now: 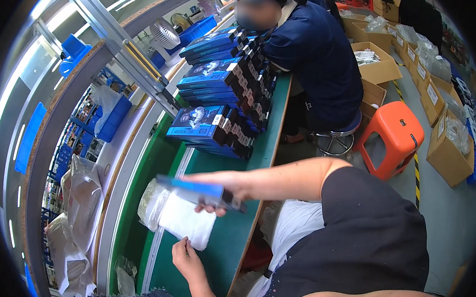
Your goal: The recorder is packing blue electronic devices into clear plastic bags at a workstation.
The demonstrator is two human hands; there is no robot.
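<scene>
A flat, rectangular blue retail box [200,191] with a dark end is held level above the green worktop [228,239] by the right hand [226,189], whose fingers are closed around its near end; the fingertips underneath are partly hidden by the box. The left hand [185,257] is seen lower down, its fingers pinched on the corner of a soft white plastic bag [184,221] that lies on the worktop near its front edge. What the bag contains cannot be made out. Toward the far end of the worktop, stacks of matching glossy blue boxes [220,96] are piled, several layers high. Crumpled clear plastic bags [81,198] are gathered along the left side. An orange plastic stool [394,136] is set on the floor beyond the right edge.
</scene>
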